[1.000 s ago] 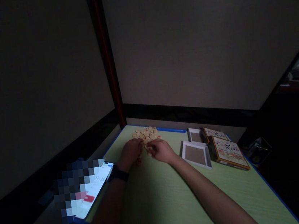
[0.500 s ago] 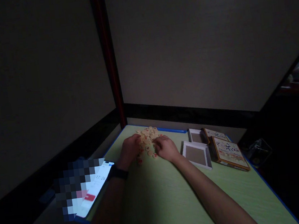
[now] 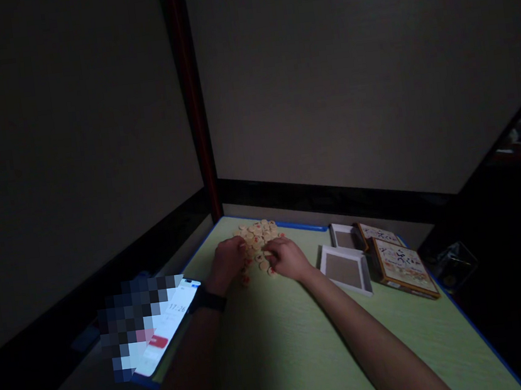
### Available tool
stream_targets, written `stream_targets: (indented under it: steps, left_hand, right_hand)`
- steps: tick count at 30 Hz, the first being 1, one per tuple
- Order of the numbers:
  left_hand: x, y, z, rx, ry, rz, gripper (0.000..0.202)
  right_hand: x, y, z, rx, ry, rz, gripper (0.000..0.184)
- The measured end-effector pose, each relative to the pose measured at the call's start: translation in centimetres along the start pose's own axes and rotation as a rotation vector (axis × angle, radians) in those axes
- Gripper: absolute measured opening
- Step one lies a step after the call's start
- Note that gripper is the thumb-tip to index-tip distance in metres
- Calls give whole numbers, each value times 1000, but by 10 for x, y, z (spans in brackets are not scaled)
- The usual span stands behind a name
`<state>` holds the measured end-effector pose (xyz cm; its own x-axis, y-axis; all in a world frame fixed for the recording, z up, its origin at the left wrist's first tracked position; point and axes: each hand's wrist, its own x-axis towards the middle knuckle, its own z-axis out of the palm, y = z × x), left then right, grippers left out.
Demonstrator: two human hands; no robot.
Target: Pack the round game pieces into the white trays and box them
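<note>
Round pale xiangqi pieces with red and dark markings lie heaped near the far corner of the green table. At the heap's left edge is my left hand, fingers curled and closed at the pieces; what they hold is too small and dim to make out. My right hand reaches in from the right, its thumb and fingers pinched on a xiangqi piece. A few loose pieces lie just below, between the two hands. A dark band circles my left wrist.
Right of my hands lie two shallow white-rimmed box trays, with two printed boxes beyond them. A lit phone rests at the table's left edge. Walls close off the far and left sides. The table has a blue rim.
My right hand has shifted slightly left into the pieces and now pinches one. My left hand stays nearly in place at the heap's edge. The whole view has shifted slightly.
</note>
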<state>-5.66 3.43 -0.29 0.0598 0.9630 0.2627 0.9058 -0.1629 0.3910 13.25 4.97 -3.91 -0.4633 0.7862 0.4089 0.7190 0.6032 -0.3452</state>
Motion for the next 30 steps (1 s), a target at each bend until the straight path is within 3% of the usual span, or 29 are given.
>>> stream_targets:
  steps: [8,15,24,30]
  left_hand:
    - [-2,6,7,-74,-70,53,21]
    - [-1,9,13,10,-115,106,26]
    - [-4,10,19,93,-104,150,30]
    - [0,1,19,112,1,94,34]
  right_hand:
    - [-1,-3,-3,8,13,24,38]
    - [-2,-8,-3,32,7,-11,42]
    - [-4,-8,-2,8,39,7,30]
    - [-4,-4,-3,5,65,15,36]
